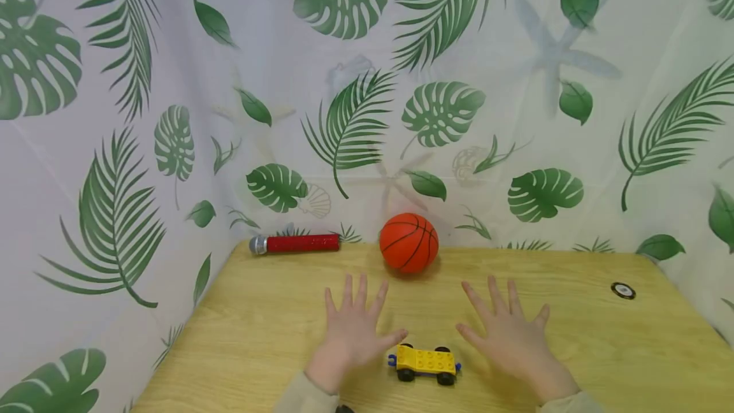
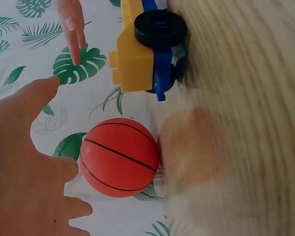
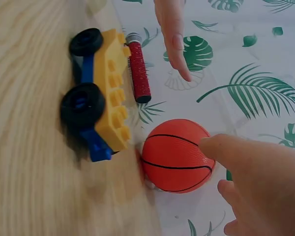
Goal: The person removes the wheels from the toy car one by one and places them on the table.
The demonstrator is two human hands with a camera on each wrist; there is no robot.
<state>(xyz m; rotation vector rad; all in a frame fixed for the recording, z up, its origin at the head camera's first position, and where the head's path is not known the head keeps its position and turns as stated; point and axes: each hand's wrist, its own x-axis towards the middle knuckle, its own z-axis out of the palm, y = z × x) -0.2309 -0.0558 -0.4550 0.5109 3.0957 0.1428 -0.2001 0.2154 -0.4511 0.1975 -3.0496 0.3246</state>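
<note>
Both hands hover over the wooden table with fingers spread, holding nothing. My left hand (image 1: 351,331) is to the left of a yellow toy car (image 1: 425,362), its thumb reaching over toward the car's left end. On the car's other side is my right hand (image 1: 512,340), thumb and fingers pointing forward and inward. The car has studs on top, black wheels and a blue hitch at each end, and stands on its wheels. Beyond the hands, an orange toy basketball (image 1: 409,243) with black lines rests near the back edge. Both wrist views show the car (image 2: 135,59) and ball (image 3: 177,156) untouched.
A red glittery microphone (image 1: 302,243) with a silver head lies along the back edge at the left. A small round black-and-white disc (image 1: 623,290) lies at the right. A white leaf-patterned curtain (image 1: 367,113) hangs behind the wooden table (image 1: 229,343) and along its sides.
</note>
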